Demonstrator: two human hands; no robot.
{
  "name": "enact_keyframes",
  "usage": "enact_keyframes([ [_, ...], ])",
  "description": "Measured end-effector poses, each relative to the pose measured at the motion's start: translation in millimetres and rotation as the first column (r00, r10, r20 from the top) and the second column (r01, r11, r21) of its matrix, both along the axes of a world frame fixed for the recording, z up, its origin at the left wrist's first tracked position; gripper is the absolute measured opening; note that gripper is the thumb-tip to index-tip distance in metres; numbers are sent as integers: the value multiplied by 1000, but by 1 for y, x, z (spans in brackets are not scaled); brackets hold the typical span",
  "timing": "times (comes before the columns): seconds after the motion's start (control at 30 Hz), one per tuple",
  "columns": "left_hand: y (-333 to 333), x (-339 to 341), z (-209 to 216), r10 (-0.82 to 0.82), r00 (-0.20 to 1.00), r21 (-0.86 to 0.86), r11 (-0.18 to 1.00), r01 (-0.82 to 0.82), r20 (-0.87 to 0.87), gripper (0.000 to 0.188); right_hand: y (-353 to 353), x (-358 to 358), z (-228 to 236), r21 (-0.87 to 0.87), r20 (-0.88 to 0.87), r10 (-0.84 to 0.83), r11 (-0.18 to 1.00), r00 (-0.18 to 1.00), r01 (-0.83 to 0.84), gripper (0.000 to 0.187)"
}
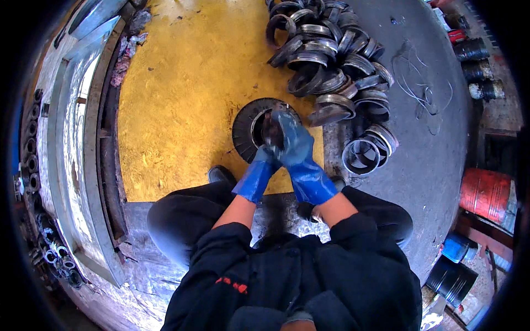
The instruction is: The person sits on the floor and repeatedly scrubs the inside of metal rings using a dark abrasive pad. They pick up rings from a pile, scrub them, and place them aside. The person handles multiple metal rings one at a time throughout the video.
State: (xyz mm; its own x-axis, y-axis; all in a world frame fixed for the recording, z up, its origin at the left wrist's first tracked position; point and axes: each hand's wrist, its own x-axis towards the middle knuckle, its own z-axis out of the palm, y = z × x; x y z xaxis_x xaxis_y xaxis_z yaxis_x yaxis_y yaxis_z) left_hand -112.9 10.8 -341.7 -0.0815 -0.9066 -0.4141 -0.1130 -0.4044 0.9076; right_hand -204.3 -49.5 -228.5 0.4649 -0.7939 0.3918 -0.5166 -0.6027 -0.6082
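Observation:
Both my hands wear long blue rubber gloves and come together in front of me, above a black round ribbed disc [244,132] with an opening at its middle. My right hand [295,140] is wrapped round a dark, brownish ring-like part [271,131], its fingers over the far side. My left hand [267,156] grips the near, lower side of the same part, close against the right hand. The gloves hide much of the part, so its exact kind does not show. The disc lies flat on a yellow sheet [182,105].
A heap of greasy metal rings [314,52] lies at the far right, with one open ring [361,156] nearest me. Thin wire [422,94] is tangled on the grey floor. Left stands a metal frame [91,231]; right are a red drum [486,193] and a black drum [451,279].

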Motion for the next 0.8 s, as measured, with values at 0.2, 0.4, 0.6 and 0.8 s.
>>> enact_keyframes([
  [0.2, -8, -10, -9, 802, -79, 805, 594, -2, -592, 29, -98, 33, 9, 707, -73, 62, 708, 995, 8, 39],
  [0.4, -21, -6, 2, 898, -197, 898, 421, 130, -393, 28, -129, 30, -18, 757, -177, 12, 641, 984, 128, 35],
  [0.6, -15, -2, 45, 791, 217, 731, 612, -302, -572, 36, -9, 23, 19, 126, -91, -148, 979, 985, 159, 49],
  [0.8, -3, -4, -18, 635, 532, 498, 771, -397, -560, 28, 4, -1, 9, -147, 45, 104, 984, 994, -96, 45],
])
